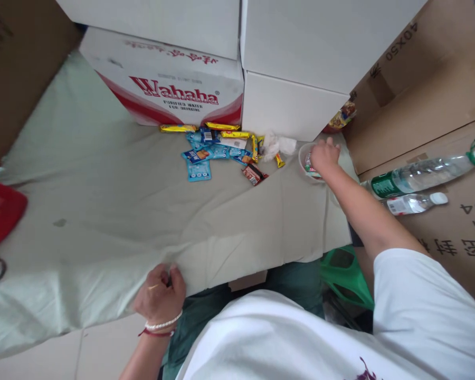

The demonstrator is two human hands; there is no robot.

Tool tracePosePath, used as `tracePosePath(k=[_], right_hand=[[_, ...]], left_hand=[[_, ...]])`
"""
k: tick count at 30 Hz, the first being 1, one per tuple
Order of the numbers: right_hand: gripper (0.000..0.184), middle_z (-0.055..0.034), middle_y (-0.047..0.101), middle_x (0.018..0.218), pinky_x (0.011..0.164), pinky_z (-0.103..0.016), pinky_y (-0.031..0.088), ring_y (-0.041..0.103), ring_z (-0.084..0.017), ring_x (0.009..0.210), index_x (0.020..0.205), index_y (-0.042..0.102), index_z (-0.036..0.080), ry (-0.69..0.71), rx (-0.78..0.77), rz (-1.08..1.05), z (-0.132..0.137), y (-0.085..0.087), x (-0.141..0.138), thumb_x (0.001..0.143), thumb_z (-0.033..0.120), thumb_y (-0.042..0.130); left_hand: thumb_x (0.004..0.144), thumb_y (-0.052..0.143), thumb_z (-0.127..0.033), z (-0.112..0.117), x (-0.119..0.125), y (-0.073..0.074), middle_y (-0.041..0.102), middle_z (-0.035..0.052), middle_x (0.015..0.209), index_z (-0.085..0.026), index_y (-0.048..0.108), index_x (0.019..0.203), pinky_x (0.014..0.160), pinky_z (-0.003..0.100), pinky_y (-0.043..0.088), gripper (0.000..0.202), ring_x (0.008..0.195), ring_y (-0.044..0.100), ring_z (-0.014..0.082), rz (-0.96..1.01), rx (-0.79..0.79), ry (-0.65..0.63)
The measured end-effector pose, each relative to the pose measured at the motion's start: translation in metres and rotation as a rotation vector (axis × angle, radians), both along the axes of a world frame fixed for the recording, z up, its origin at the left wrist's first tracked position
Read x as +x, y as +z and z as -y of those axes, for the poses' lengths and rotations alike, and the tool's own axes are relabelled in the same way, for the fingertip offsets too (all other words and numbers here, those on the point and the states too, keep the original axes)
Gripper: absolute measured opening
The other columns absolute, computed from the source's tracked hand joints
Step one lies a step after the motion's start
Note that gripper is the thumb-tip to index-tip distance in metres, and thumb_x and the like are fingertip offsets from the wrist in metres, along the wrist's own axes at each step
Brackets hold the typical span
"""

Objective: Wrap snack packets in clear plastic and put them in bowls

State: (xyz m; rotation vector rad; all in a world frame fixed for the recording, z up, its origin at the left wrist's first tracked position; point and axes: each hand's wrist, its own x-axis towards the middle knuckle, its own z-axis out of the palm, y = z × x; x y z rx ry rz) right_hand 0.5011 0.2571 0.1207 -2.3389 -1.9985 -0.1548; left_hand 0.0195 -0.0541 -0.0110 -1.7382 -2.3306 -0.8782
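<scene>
My right hand [325, 156] is at a clear plastic bowl [302, 159], over its right side. Small packets [309, 164] lie inside. Its fingers are curled, and what they grip, if anything, is hidden. My left hand [160, 295] rests closed at the table's front edge; a small dark spot shows between thumb and fingers, too unclear to name. Left of the bowl lie a crumpled white tissue [272, 146], a dark red snack packet [254, 174], yellow-wrapped bars [235, 135] and several blue snack packets [199, 170].
Behind the snacks stand a Wahaha water carton [174, 84] and white boxes [288, 100]. Two bottles, one large [419, 174] and one small [414, 203], are at the right. A red object [2, 214] is at the far left. A green stool [348, 274] stands below.
</scene>
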Motion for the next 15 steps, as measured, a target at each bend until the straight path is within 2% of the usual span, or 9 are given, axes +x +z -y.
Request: tracePosePath(k=[2,5,8,10,12,15], right_hand=[[0.033,-0.0254,0.065,0.119,0.106,-0.061,0.039,0.049,-0.04,0.13,0.098,0.074,0.014,0.002,0.085,-0.05,-0.007,0.011,-0.004,0.103,0.032,0.048],[0.031,-0.0211,0.069,0.11,0.096,-0.049,0.046,0.059,-0.035,0.114,0.1,0.074,0.017,-0.002,0.151,-0.131,-0.027,0.027,-0.018,0.103,0.033,0.048],[0.029,-0.0166,0.071,0.092,0.087,-0.042,0.048,0.063,-0.029,0.095,0.093,0.074,0.017,0.007,0.062,-0.172,-0.044,0.03,-0.046,0.102,0.035,0.052],[0.032,-0.0153,0.071,0.09,0.086,-0.04,0.049,0.063,-0.028,0.092,0.091,0.074,0.017,0.067,0.009,-0.17,-0.05,0.025,-0.068,0.102,0.039,0.054],[0.03,-0.0154,0.072,0.099,0.09,-0.04,0.049,0.062,-0.027,0.097,0.099,0.074,0.016,0.172,-0.019,-0.134,-0.052,0.018,-0.089,0.101,0.039,0.055],[0.033,-0.0162,0.064,0.135,0.099,-0.043,0.048,0.056,-0.029,0.12,0.127,0.069,0.02,0.395,-0.061,-0.036,-0.051,0.007,-0.114,0.097,0.03,0.058]], left_hand=[[0.092,0.061,-0.033,0.0,-0.003,0.001,0.051,-0.0011,0.052,-0.023,0.055,0.062,0.052,0.029,0.028,0.033,0.049,0.044,0.0158,0.011,0.041,-0.067],[0.092,0.063,-0.027,-0.002,-0.006,0.007,0.04,-0.0038,0.045,-0.021,0.037,0.051,0.051,0.027,0.027,0.05,0.046,0.037,0.0125,0.013,0.095,-0.274],[0.092,0.067,-0.027,-0.002,-0.007,0.012,0.035,-0.0046,0.044,-0.021,0.033,0.049,0.052,0.028,0.026,0.055,0.045,0.033,0.0112,0.024,0.124,-0.34],[0.095,0.064,-0.027,-0.001,-0.007,0.012,0.034,-0.0045,0.045,-0.021,0.032,0.05,0.052,0.029,0.026,0.055,0.045,0.033,0.0115,0.038,0.127,-0.358],[0.096,0.061,-0.027,0.0,-0.007,0.009,0.033,-0.0044,0.046,-0.022,0.031,0.052,0.053,0.03,0.025,0.053,0.046,0.034,0.0125,0.053,0.105,-0.34],[0.095,0.06,-0.028,0.003,-0.007,0.001,0.035,-0.0044,0.048,-0.024,0.033,0.057,0.055,0.031,0.024,0.048,0.048,0.036,0.0141,0.072,0.068,-0.265]])
